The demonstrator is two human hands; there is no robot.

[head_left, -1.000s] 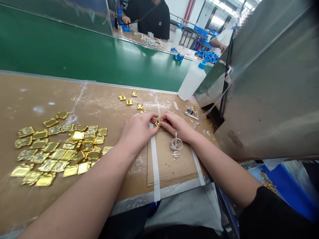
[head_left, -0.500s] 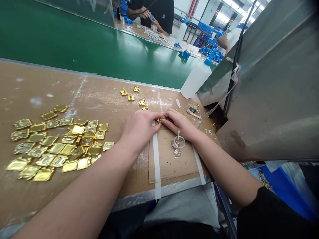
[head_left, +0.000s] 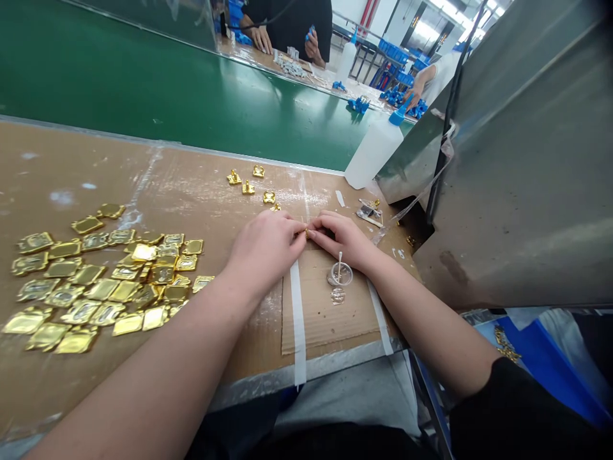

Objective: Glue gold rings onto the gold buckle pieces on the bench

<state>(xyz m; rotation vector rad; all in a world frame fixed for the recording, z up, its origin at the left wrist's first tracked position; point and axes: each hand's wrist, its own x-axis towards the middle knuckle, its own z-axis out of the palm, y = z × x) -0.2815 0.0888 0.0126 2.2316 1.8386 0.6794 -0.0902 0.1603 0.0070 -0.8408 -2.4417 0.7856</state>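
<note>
Gold metal fitting (head_left: pixel 307 234), mostly hidden, is pinched between the fingers of the left hand (head_left: pixel 268 243) and the right hand (head_left: pixel 345 239), near the far end of a cardboard sheet (head_left: pixel 330 329). At far left, rectangular gold plates (head_left: pixel 102 289) lie flat, some overlapping, on the brown counter (head_left: pixel 201 204), with counter surface running from them toward the left hand. The counter's far edge borders a green surface (head_left: pixel 143 108). Small gold fittings (head_left: pixel 248 188) sit between that edge and the left hand, the closest just beside its knuckles. White tape (head_left: pixel 297 319) crosses the cardboard and overlaps the counter's front edge. A clear cup (head_left: pixel 351 275) with a cotton swab (head_left: pixel 340 257) stands just beside the right wrist, tight room there. Further right, a white bottle (head_left: pixel 374 155) stands by the far edge; a metal panel (head_left: pixel 517 160) bounds the right side.
</note>
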